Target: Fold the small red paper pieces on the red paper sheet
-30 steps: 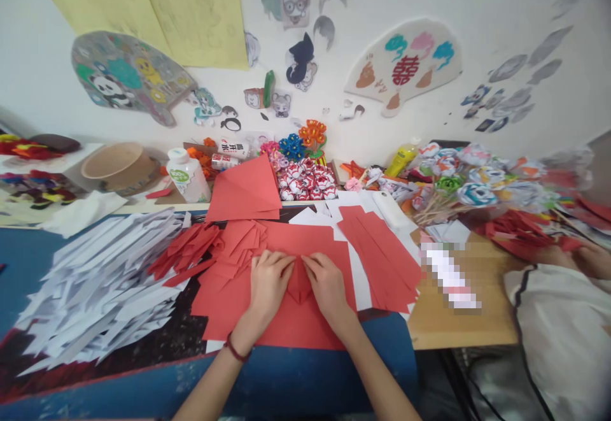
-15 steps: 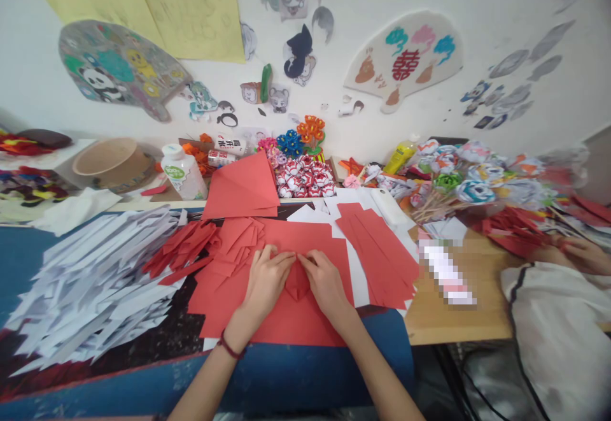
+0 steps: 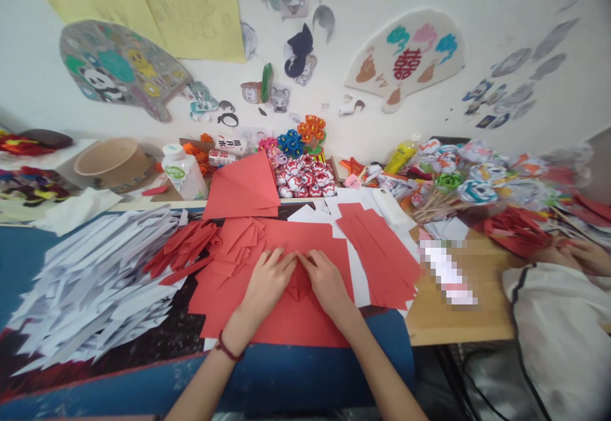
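Note:
A small folded piece of red paper lies on top of larger red paper sheets, its creased point facing me. My left hand grips its upper left side, fingers bent and pressed together. On the other side my right hand pinches the upper right edge, so both sets of fingertips almost meet at the top. The fingers hide much of the paper's far part. Left of my hands are small red paper pieces and a bunch of folded red strips.
A big heap of folded white paper strips spreads at the left. Red rectangles lie to the right. Behind stand a white bottle, a red sheet stack and paper flowers. Another person's hands are at far right.
Both hands stay at the same place on the folded red paper. The fingers of my left hand have shifted very slightly; the rest looks the same.

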A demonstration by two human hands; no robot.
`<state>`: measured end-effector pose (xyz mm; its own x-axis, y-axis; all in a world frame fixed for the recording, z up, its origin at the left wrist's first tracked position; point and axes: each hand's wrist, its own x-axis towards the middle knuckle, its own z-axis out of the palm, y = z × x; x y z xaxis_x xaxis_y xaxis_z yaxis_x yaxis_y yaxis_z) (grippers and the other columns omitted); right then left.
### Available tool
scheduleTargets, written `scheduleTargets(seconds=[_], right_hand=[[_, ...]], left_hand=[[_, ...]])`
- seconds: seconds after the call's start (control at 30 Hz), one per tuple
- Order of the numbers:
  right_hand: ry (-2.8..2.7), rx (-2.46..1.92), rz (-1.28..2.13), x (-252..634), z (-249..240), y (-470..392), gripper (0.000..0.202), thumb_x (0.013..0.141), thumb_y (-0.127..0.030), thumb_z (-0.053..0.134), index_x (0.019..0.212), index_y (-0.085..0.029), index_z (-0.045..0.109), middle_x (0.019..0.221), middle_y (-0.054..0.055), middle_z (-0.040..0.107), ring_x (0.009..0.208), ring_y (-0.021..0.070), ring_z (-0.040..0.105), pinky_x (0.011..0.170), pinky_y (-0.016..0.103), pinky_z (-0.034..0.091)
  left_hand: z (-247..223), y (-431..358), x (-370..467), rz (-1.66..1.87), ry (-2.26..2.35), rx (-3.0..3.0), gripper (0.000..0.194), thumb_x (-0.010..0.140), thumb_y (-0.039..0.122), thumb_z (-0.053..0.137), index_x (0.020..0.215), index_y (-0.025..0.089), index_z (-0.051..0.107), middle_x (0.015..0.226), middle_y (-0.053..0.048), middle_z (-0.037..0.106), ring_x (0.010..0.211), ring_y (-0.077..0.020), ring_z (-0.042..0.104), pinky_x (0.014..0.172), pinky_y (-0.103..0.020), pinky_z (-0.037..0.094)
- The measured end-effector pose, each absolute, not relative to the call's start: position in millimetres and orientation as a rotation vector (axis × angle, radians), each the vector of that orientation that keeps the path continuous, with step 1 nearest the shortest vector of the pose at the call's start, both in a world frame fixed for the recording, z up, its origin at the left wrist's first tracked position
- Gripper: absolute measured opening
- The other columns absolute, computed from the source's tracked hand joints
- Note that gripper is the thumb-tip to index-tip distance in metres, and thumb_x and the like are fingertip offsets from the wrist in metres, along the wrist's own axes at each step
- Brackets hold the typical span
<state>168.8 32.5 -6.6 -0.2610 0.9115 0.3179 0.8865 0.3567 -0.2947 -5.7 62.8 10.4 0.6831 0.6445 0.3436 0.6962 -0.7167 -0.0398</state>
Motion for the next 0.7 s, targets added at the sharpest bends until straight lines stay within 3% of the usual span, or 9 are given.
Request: scheduleTargets(seconds=[0.13, 0.33, 0.47, 0.57, 0.7], right_hand=[[-2.286, -1.609, 0.031, 166, -2, 31, 0.04, 0.093, -0.002, 0.04, 0.128, -0.013, 0.057, 0.103, 0.012, 0.061, 0.094, 0.0234, 0.055, 0.081, 0.035, 0.053], [-2.321, -1.695, -0.041, 168, 3, 25, 0.045, 0.088, 0.002, 0.041, 0.127, -0.013, 0.06, 0.104, 0.014, 0.059, 0.093, 0.0256, 0.054, 0.079, 0.037, 0.051], [-2.282, -1.725, -0.071, 171, 4, 17, 0.052, 0.086, 0.003, 0.038, 0.129, -0.016, 0.06, 0.103, 0.014, 0.059, 0.092, 0.0264, 0.051, 0.078, 0.039, 0.05], [-2.276, -1.73, -0.05, 172, 6, 15, 0.055, 0.083, 0.005, 0.037, 0.128, -0.016, 0.06, 0.103, 0.014, 0.058, 0.092, 0.0261, 0.05, 0.078, 0.039, 0.049], [-2.259, -1.717, 0.022, 173, 11, 15, 0.051, 0.086, 0.003, 0.037, 0.126, -0.016, 0.062, 0.102, 0.014, 0.057, 0.091, 0.0246, 0.051, 0.078, 0.037, 0.049]], left_hand=[[12, 58, -4, -0.34, -1.128, -2.729, 0.033, 0.093, 0.012, 0.046, 0.123, 0.016, 0.06, 0.123, -0.008, 0.066, 0.112, -0.0253, 0.052, 0.091, -0.041, 0.042], [12, 41, -6, -0.217, -1.191, -2.743, 0.05, 0.09, 0.005, 0.039, 0.138, 0.018, 0.048, 0.141, -0.011, 0.052, 0.121, -0.0274, 0.05, 0.1, -0.046, 0.039], [10, 38, -11, -0.301, -1.241, -2.79, 0.057, 0.088, 0.002, 0.038, 0.143, 0.015, 0.039, 0.134, -0.014, 0.058, 0.125, -0.0272, 0.049, 0.103, -0.046, 0.035], [12, 43, -11, -0.462, -1.386, -2.821, 0.047, 0.093, 0.009, 0.038, 0.139, 0.017, 0.043, 0.124, -0.012, 0.064, 0.121, -0.0247, 0.051, 0.099, -0.043, 0.036], [17, 53, -1, -0.731, -1.741, -2.694, 0.022, 0.097, 0.029, 0.043, 0.109, 0.023, 0.061, 0.105, -0.007, 0.068, 0.1, -0.0236, 0.055, 0.084, -0.039, 0.04]])
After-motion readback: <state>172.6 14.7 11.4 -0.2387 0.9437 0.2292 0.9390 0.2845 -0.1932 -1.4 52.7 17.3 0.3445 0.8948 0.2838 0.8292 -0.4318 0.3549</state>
